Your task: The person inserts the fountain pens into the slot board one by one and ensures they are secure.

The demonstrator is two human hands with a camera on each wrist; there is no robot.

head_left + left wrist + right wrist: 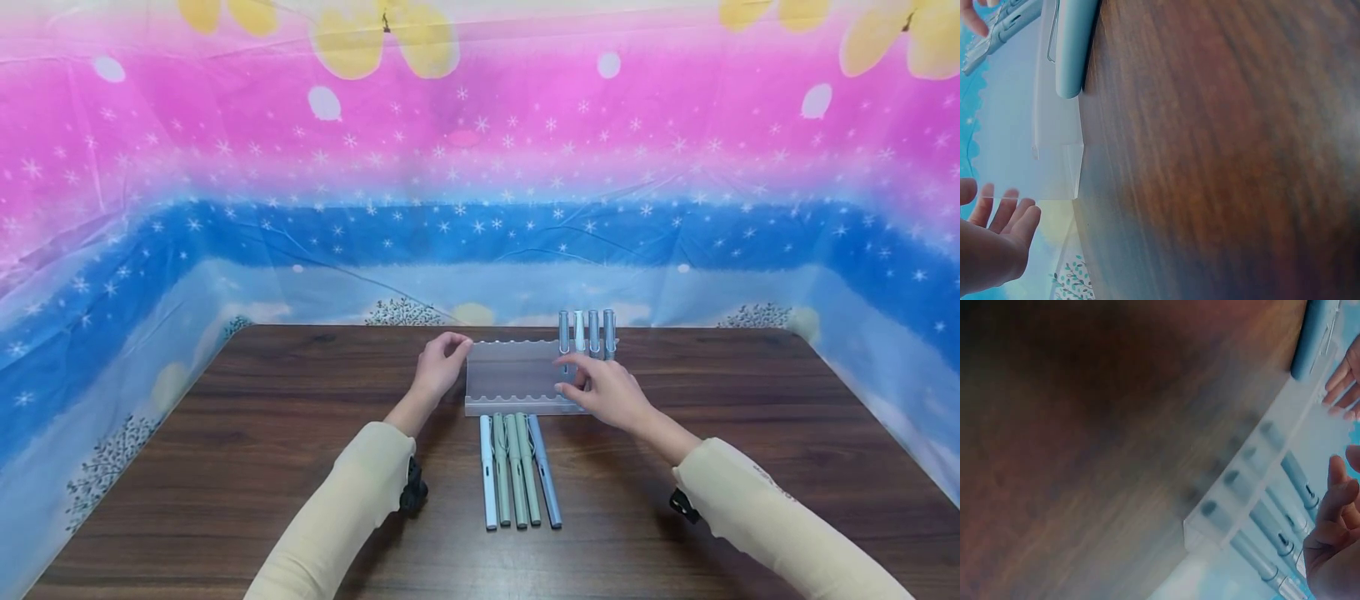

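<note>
A clear, frosted plastic pen stand [517,371] with scalloped ledges stands mid-table. Several capped pens [593,329] lean upright in its right-hand slots, pale blue and grey-blue. At the stand's upper left corner, my left hand [442,367] pinches the edge; in the left wrist view its fingertips [1007,209] show at the clear side. My right hand [611,392] hovers before the slotted pens with thumb and forefinger apart, holding nothing. In front of the stand lies a row of pens: a pale blue one [488,475], several green ones [517,475] and a grey-blue one [545,475].
The dark wood table [300,400] carries the stand near its far edge. A patterned cloth [480,167] in pink and blue hangs around its back and sides. Black straps [412,486] sit at both cream sleeves [345,492].
</note>
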